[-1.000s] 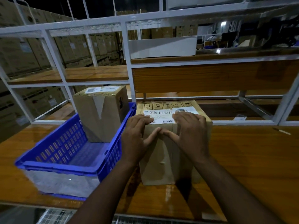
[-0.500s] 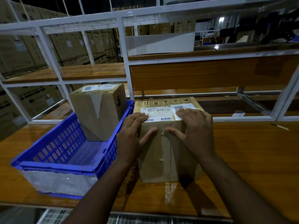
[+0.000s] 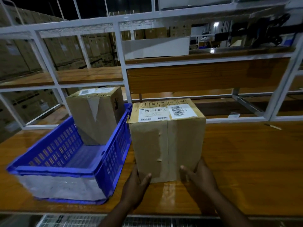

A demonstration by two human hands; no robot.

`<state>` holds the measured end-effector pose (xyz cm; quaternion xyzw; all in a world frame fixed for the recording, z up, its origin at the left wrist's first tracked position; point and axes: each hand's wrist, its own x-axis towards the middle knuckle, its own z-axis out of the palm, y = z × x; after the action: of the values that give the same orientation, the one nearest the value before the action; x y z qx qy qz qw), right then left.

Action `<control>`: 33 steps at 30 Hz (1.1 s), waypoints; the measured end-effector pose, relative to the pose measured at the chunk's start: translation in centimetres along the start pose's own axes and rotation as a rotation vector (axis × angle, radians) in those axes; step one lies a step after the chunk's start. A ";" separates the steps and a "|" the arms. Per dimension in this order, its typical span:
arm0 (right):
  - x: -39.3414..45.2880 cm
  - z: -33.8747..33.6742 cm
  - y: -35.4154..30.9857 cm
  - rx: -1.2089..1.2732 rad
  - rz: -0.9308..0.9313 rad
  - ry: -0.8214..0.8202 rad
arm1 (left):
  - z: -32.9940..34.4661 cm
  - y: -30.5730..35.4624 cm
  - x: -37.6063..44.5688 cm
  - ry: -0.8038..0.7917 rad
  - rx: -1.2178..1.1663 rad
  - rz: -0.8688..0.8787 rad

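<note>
Fingers (image 3: 200,164) and thumbs are clamped on the bottom corners of the cardboard box (image 3: 167,145). The left hand (image 3: 136,182) holds one side and the right hand (image 3: 199,177) holds the other. The box stands upright in the middle of the frame on the wooden table (image 3: 246,161), right beside the blue crate (image 3: 65,161) at lower left.

To lift it well, I think both hands should squeeze evenly and keep it level. A smaller box (image 3: 95,118) fills the back of the crate. That box and the crate's tall wall could get in the way. White rack bars (image 3: 121,63) cross the top.
</note>
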<state>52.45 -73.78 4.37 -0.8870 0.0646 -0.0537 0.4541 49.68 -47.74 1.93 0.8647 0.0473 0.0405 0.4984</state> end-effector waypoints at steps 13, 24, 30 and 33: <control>-0.2 -1.8 -1.1 0.132 -0.125 0.059 | -1.7 4.9 -0.5 0.109 -0.057 0.134; 0.8 -5.5 -7.6 0.075 -0.209 0.284 | -3.4 9.0 -0.3 0.104 -0.260 0.122; 0.4 -5.6 -7.3 0.034 -0.227 0.197 | -3.5 10.9 -1.0 0.103 -0.174 0.166; 0.4 -7.1 -8.8 0.113 -0.266 0.249 | -4.8 12.4 -0.7 0.155 -0.142 0.206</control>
<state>52.33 -74.44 15.67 -0.8474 -0.0008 -0.2262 0.4804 48.89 -49.89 15.10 0.8217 -0.0063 0.1616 0.5464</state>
